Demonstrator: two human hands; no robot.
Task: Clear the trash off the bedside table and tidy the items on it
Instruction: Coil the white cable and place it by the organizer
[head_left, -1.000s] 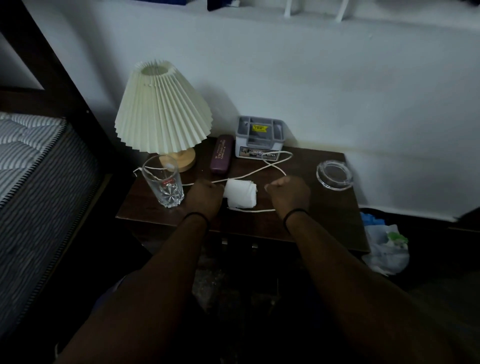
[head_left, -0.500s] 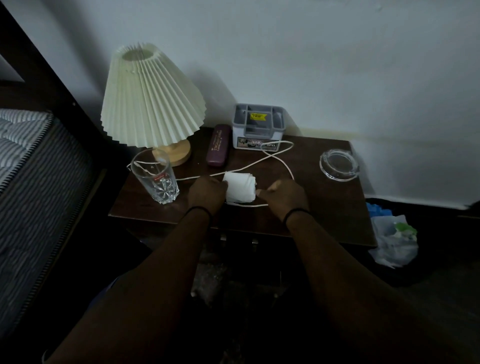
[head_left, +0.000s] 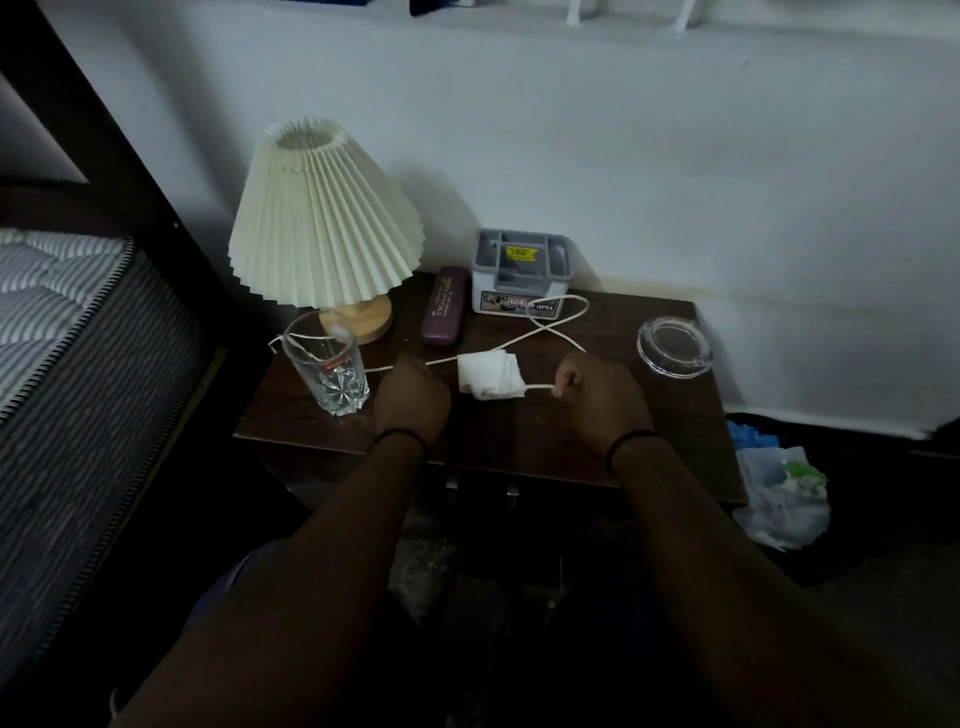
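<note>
On the dark wooden surface (head_left: 597, 441), the right hand (head_left: 597, 395) is closed on a white cord (head_left: 540, 385) beside a folded tissue (head_left: 491, 381). The left hand (head_left: 410, 397) is fisted near the glass (head_left: 327, 364); whether it grips the cord is unclear.

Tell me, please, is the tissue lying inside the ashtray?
No, the tissue lies on the table, well left of the ashtray.

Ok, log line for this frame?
left hand: on cord | right hand: pinching cord | tissue: on table
</note>
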